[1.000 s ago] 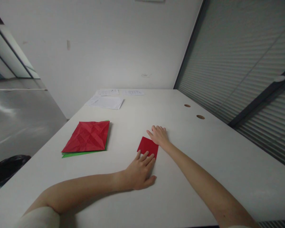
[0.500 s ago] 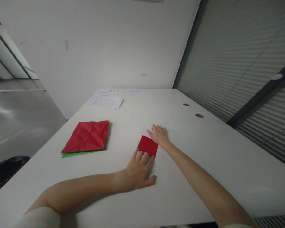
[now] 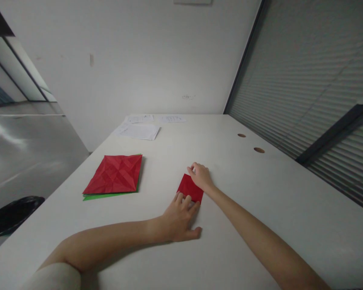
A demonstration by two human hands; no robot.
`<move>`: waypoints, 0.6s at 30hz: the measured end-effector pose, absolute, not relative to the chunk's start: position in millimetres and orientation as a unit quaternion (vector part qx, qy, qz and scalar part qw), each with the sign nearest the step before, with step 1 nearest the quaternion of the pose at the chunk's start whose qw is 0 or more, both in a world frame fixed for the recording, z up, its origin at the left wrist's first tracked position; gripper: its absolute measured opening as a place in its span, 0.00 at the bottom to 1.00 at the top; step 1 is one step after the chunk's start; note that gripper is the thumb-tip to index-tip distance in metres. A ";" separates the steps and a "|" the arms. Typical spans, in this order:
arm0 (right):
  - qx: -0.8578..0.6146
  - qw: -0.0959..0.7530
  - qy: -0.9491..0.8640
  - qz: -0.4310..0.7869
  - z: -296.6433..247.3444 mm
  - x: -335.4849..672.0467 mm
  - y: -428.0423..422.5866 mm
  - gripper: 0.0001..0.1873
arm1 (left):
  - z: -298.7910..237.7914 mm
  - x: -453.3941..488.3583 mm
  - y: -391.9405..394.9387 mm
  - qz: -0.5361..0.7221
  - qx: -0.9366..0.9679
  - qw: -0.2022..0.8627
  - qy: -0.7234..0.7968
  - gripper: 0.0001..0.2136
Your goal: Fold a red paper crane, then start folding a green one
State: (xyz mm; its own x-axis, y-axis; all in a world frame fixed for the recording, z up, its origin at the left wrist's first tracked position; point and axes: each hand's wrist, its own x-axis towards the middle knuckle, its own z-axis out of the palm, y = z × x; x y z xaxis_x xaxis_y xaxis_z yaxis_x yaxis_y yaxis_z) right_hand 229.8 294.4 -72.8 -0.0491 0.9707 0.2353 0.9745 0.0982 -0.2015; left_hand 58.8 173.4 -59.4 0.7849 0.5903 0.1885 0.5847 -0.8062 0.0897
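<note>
A small folded red paper [image 3: 189, 187] lies flat on the white table [image 3: 260, 193] in front of me. My left hand [image 3: 181, 219] rests on the table with its thumb spread out. Its bent fingertips press on the paper's near edge without gripping it. My right hand [image 3: 201, 176] sits at the paper's far right corner, fingers curled in and pinching that edge. Both forearms reach in from the bottom of the view.
A larger creased red sheet [image 3: 115, 175] lies on a green sheet [image 3: 109, 196] at the left. White papers [image 3: 139, 129] lie at the table's far end. Two round holes [image 3: 259, 150] sit near the right edge, beside a window with blinds. A black bag [image 3: 12, 213] is on the floor at the left.
My right hand's fingers have curled from flat and spread to pinching the paper's far corner. My left fingers have bent at the paper's near edge.
</note>
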 end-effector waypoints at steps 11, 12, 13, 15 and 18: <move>-0.690 0.164 -0.703 -0.043 -75.1 243.6 301.6 0.19 | -60.7 57.7 174.9 0.108 0.943 0.038 0.312 0.34; -0.694 0.188 -0.695 -0.028 -75.2 245.6 302.1 0.19 | -62.1 57.4 175.4 0.111 0.943 0.041 0.311 0.34; -0.694 0.211 -0.688 -0.008 -75.0 247.3 301.6 0.19 | -64.0 57.1 176.0 0.113 0.943 0.042 0.310 0.34; -0.678 0.252 -0.690 0.039 -73.3 250.4 297.1 0.19 | -68.9 55.9 177.2 0.114 0.943 0.042 0.309 0.35; -0.596 0.289 -0.740 0.117 -67.5 255.5 280.9 0.15 | -75.5 54.5 177.7 0.105 0.945 0.045 0.307 0.36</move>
